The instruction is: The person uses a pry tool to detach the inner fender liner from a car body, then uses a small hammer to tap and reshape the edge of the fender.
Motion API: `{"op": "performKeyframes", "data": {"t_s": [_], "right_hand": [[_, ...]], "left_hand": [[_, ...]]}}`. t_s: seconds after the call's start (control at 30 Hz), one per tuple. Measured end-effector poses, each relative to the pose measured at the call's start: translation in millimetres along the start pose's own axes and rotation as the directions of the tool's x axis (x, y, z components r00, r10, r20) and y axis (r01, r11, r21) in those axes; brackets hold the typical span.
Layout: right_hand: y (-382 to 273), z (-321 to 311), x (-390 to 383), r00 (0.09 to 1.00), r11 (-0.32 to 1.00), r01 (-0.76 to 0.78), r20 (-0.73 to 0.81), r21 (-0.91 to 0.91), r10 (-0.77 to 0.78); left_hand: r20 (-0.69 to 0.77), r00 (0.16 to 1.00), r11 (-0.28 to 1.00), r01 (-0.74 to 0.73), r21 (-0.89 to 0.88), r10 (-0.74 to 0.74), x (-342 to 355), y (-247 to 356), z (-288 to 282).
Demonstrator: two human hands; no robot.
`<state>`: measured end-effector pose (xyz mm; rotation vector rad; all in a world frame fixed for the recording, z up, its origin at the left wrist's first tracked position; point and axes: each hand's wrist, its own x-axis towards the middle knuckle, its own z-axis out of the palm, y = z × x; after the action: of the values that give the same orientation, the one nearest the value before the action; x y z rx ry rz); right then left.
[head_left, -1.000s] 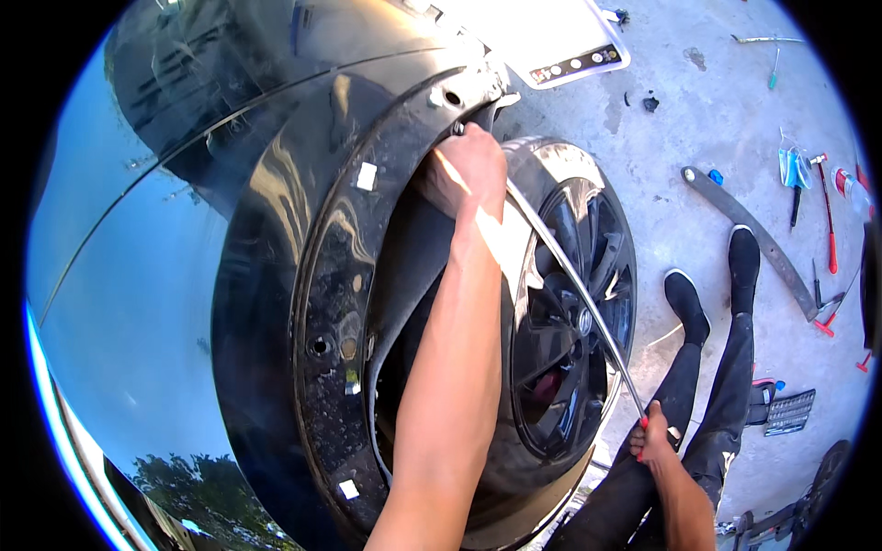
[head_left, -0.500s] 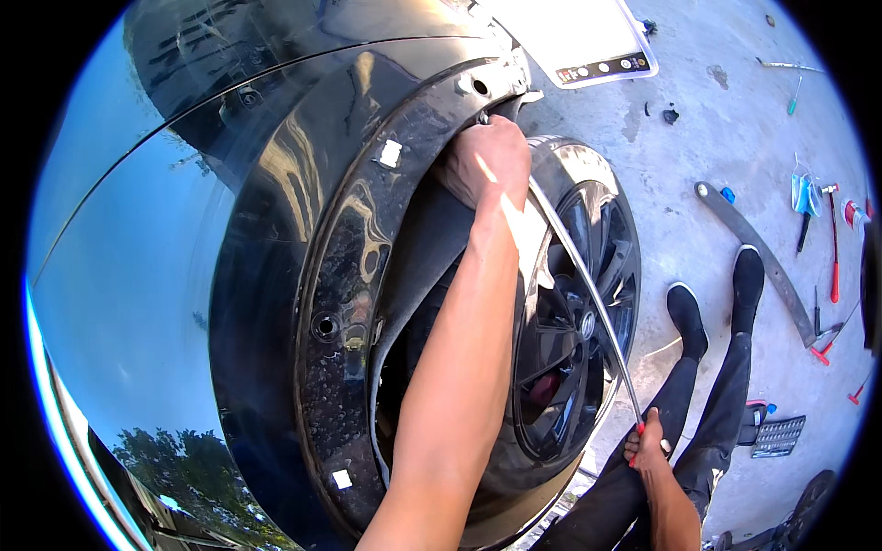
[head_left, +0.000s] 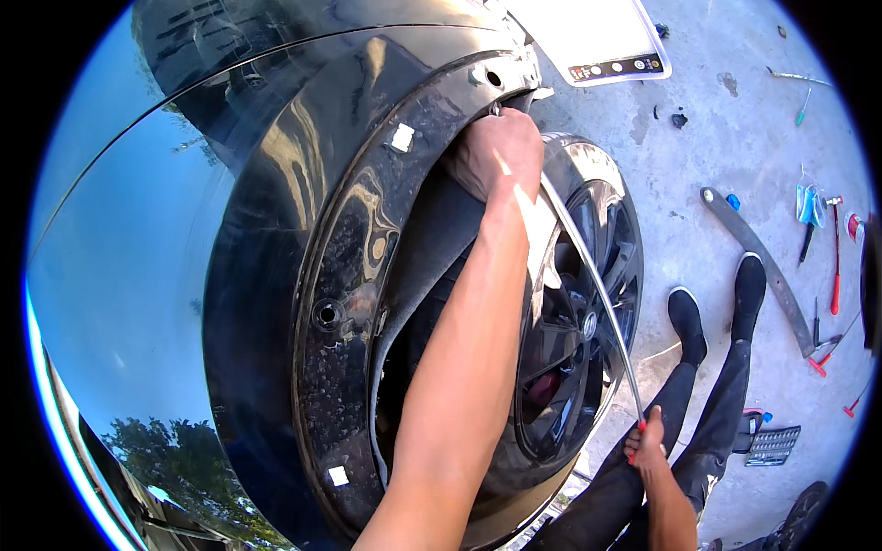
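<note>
Crossing in front of one dark wheel (head_left: 589,327), one long metal rod (head_left: 607,298) runs between two hands: the right hand (head_left: 647,444) has its grip closed around the rod's single red handle; the left hand (head_left: 501,156) curls at the upper end under the wheel arch (head_left: 351,303), its fingers hidden, so what that grip clasps cannot be told. Two white squares (head_left: 402,138) dot the arch; one red-handled hammer (head_left: 835,275) lies on the floor (head_left: 680,174).

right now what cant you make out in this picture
Fingertips of the left hand: head view, hidden behind its knuckles.
Course of the metal rod behind that hand: head view, covered.
White board: head view, cut off by the top edge.
Details of the black tray: head view, too small.
</note>
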<state>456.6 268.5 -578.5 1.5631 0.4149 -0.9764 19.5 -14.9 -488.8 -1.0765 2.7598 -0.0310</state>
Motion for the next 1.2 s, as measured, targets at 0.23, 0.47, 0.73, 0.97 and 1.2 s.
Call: {"op": "performKeyframes", "data": {"t_s": [0.23, 0.47, 0.73, 0.97, 1.2], "right_hand": [[-7, -2, -5, 0.999, 0.999, 0.001, -0.047, -0.045, -0.003], [-12, 0, 3, 0.994, 0.996, 0.089, -0.055, -0.002, -0.089], [-15, -9, 0, 0.993, 0.998, 0.061, -0.1, -0.011, -0.062], [-11, 1, 4, 0.997, 0.999, 0.042, -0.059, 0.002, -0.042], [-17, 0, -11, 0.993, 0.998, 0.064, -0.094, -0.009, -0.064]], "left_hand": [[-0.026, 0.989, 0.985, 0.143, -0.098, -0.147, 0, -4, -21], [0.06, 0.983, 0.976, 0.18, -0.126, -0.174, -1, 7, -20], [0.034, 0.994, 0.995, 0.104, -0.01, -0.103, 0, 4, -15], [-0.057, 0.989, 0.981, 0.124, -0.151, -0.134, 1, 0, -8], [0.015, 0.986, 0.981, 0.166, -0.101, -0.165, 0, 5, -19]]}}
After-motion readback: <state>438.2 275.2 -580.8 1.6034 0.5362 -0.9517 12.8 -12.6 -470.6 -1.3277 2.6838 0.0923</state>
